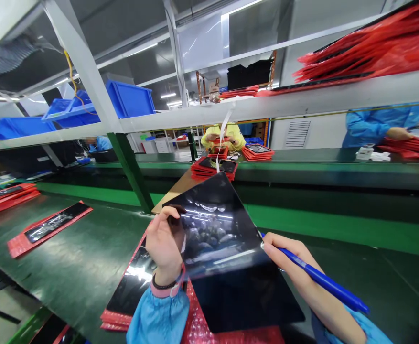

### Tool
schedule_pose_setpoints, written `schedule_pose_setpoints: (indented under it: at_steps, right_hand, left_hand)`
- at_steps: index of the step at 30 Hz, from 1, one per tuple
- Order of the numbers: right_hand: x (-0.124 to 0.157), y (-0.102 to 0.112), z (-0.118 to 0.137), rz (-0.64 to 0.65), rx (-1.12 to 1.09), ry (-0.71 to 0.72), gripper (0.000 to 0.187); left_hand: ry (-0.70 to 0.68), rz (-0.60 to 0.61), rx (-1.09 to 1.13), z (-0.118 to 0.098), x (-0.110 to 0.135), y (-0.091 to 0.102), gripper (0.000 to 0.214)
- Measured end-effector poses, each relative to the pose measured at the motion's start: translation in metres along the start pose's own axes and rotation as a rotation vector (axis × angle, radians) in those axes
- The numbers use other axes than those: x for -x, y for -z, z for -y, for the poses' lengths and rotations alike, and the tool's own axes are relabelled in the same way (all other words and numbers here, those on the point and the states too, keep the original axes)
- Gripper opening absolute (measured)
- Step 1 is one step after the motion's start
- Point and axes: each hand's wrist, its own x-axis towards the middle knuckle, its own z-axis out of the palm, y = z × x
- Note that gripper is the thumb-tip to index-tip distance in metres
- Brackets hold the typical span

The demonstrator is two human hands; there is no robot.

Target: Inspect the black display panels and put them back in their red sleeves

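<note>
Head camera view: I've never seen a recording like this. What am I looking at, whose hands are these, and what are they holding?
There is no machine here. This single picture comes from a camera worn on a person's head, looking down at their own bare hands. The left hand holds up a glossy black panel, possibly a tablet screen. The right hand holds a blue pen beside the panel's edge. Below lie red bubble-wrap bags on a green workbench. Farther off, a co-worker in yellow sits beneath a shelf with blue bins.
</note>
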Motion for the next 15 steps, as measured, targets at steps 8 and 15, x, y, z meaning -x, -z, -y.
schedule_pose_setpoints:
  at_steps: [8,15]
  right_hand:
    - [0.001,0.001,0.003,0.148,0.097,0.033,0.021]
    - [0.009,0.002,-0.007,0.086,0.238,0.172,0.057]
  left_hand:
    - [-0.006,0.131,0.027,-0.001,0.021,-0.006,0.037]
    - [-0.106,0.165,-0.042,-0.002,0.027,-0.004,0.036]
